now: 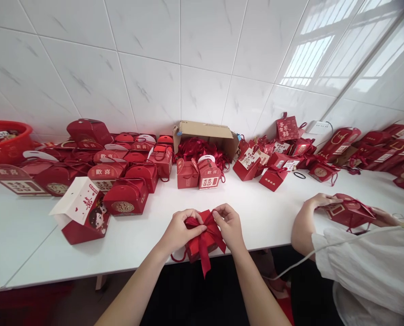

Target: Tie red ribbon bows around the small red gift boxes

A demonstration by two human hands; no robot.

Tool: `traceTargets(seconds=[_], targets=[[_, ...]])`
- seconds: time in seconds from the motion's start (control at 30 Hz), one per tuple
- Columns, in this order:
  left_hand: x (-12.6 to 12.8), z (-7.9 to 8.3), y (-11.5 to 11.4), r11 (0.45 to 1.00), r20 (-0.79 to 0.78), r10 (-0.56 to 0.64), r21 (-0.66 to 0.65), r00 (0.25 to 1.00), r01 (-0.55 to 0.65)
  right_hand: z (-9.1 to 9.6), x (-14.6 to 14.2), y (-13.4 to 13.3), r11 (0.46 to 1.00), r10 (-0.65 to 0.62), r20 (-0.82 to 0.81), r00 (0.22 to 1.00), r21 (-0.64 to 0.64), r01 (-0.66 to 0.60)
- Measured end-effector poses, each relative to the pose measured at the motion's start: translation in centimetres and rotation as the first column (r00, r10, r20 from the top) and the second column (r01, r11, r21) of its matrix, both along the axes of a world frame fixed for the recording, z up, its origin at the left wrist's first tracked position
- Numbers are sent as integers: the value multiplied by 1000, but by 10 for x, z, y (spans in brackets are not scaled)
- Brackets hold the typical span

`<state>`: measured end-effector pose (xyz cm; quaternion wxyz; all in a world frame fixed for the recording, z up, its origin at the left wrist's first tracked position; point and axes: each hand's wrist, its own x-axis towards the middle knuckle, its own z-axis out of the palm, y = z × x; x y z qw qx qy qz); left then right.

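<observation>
A small red gift box (197, 246) rests on the front edge of the white table (147, 244), wrapped with a red ribbon (206, 228) tied in a bow on top. My left hand (180, 228) pinches the bow's left loop with closed fingers. My right hand (228, 224) pinches the right loop, fingers also closed. One ribbon tail hangs down past the table edge.
Many red gift boxes (127, 197) crowd the back of the table. An open cardboard box (206, 133) filled with red ribbon stands at the wall. A red basket (7, 145) sits far left. At the right, another person in a white sleeve (368, 267) handles a red box (349, 212).
</observation>
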<state>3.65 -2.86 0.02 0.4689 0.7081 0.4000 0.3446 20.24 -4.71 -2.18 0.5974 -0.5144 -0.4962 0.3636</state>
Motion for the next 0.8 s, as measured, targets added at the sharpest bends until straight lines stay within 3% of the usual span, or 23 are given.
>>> traceTargets(seconds=[0.4, 0.8], targets=[[2, 0, 1, 1000, 61, 13, -25, 998, -11, 0, -8, 0, 999, -30, -139, 990, -18, 28], [0, -6, 4, 999, -2, 51, 14, 999, -51, -11, -12, -3, 996, -87, -289, 953, -48, 77]])
